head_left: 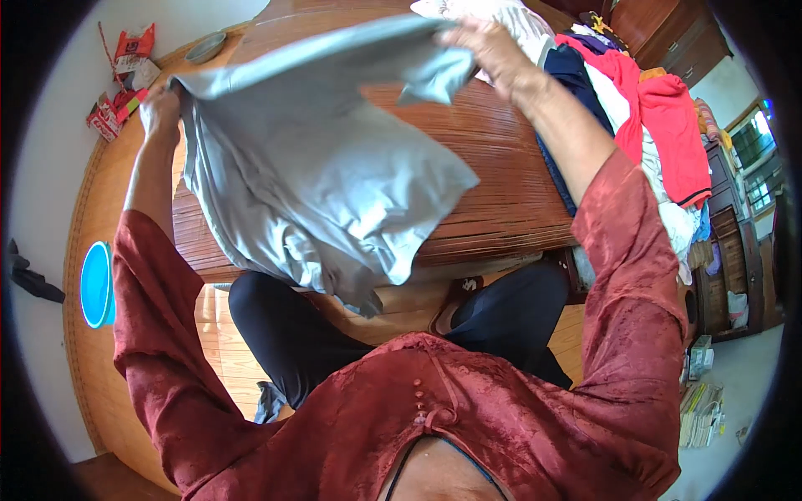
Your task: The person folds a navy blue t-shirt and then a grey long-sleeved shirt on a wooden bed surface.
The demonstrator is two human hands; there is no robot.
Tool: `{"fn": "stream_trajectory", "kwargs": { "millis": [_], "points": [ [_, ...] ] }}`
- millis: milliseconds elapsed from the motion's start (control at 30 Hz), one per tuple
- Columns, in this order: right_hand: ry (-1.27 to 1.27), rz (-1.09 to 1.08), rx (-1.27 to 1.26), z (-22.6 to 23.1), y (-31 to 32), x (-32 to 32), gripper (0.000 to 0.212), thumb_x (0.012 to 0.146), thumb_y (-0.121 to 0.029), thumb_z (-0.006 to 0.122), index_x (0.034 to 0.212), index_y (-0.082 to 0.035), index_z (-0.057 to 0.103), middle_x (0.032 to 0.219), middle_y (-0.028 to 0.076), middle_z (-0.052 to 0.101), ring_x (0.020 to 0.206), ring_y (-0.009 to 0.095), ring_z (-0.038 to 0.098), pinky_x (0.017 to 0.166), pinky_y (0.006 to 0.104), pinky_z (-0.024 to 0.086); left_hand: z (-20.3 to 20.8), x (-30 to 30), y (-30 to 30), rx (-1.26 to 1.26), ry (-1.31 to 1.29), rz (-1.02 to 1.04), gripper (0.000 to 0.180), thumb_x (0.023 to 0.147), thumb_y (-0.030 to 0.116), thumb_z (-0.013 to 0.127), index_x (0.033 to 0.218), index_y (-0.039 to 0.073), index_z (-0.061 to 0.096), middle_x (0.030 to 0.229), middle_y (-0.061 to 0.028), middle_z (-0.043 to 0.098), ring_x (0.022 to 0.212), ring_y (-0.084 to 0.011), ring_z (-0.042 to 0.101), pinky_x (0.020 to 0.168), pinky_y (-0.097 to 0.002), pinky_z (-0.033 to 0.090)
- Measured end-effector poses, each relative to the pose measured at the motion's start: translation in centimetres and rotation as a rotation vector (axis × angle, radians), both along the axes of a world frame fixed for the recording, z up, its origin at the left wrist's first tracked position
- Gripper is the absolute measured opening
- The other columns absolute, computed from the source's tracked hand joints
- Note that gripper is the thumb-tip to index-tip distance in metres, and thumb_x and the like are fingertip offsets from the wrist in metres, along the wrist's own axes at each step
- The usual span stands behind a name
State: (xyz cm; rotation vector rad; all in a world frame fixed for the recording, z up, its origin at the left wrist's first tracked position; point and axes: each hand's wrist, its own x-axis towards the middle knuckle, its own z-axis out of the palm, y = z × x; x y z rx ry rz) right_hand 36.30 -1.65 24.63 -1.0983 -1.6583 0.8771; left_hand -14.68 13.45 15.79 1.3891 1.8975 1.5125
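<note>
A light grey shirt (292,159) hangs stretched between my two raised hands. At the upper left, my left hand (161,108) is closed on one end of its top edge. My right hand (493,63) grips the other end, farther back and to the right, where a short sleeve-like part droops below the fingers. The body of the shirt falls in loose folds over the wooden table (501,192), and its lower edge dangles past the near side above my knees.
A heap of clothes lies along the table's right side, with a red garment (668,117) and a dark blue one (576,83). A blue basin (98,284) stands on the floor at left. Behind it are a red bag (136,42) and a grey bowl (205,48).
</note>
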Motion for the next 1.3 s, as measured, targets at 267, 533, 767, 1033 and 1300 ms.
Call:
{"fn": "stream_trajectory", "kwargs": {
  "millis": [267, 533, 767, 1033, 1300],
  "points": [
    [0.015, 0.15, -0.486, -9.3, -2.4, -4.7, 0.026, 0.084, -0.021, 0.076, 0.096, 0.0, 0.067, 0.087, 0.011, 0.068, 0.077, 0.015, 0.065, 0.065, 0.0295, 0.054, -4.6, 11.3, -12.7, -0.281, 0.46, -0.719, 0.085, 0.071, 0.028, 0.086, 0.143, 0.003, 0.047, 0.132, -0.028, 0.059, 0.126, -0.0368, 0.055, 0.106, -0.043, 0.044],
    [-0.297, 0.591, -0.335, -5.2, -6.4, -12.8, 0.022, 0.077, -0.015, 0.071, 0.093, -0.001, 0.064, 0.083, 0.004, 0.063, 0.074, 0.011, 0.058, 0.065, 0.0255, 0.046, -0.4, 15.7, -19.6, -0.262, 0.173, -1.181, 0.021, 0.083, 0.0, 0.065, 0.104, -0.001, 0.069, 0.086, -0.0099, 0.073, 0.082, -0.0169, 0.068, 0.078, -0.0312, 0.053],
    [-0.465, 0.33, -0.383, -6.2, -5.3, -5.1, 0.027, 0.076, -0.014, 0.071, 0.099, 0.0, 0.067, 0.082, 0.006, 0.066, 0.074, 0.015, 0.061, 0.067, 0.0307, 0.048, 1.1, 11.8, -16.6, -0.032, 0.44, -0.901, 0.029, 0.08, -0.008, 0.058, 0.106, -0.001, 0.067, 0.086, -0.0061, 0.069, 0.084, -0.0144, 0.065, 0.079, -0.0303, 0.053],
    [-0.275, -0.274, -0.112, -22.1, -1.9, 4.4, 0.019, 0.086, -0.02, 0.07, 0.094, -0.003, 0.067, 0.085, 0.008, 0.07, 0.081, 0.016, 0.066, 0.074, 0.0319, 0.053, -2.9, -14.7, -3.0, -0.079, 0.964, 0.082, 0.03, 0.089, 0.022, 0.054, 0.092, 0.0, 0.074, 0.093, -0.0203, 0.073, 0.081, -0.0309, 0.071, 0.07, -0.0417, 0.052],
    [-0.431, -0.425, -0.057, -27.6, -4.6, 4.0, 0.034, 0.086, -0.027, 0.069, 0.108, -0.001, 0.066, 0.101, 0.019, 0.07, 0.094, 0.031, 0.068, 0.08, 0.0415, 0.054, -13.1, 6.8, -6.6, 0.034, 0.776, -0.265, 0.059, 0.072, 0.021, 0.082, 0.124, 0.003, 0.061, 0.115, -0.0203, 0.067, 0.107, -0.0373, 0.064, 0.094, -0.0449, 0.05]
  ]
}}
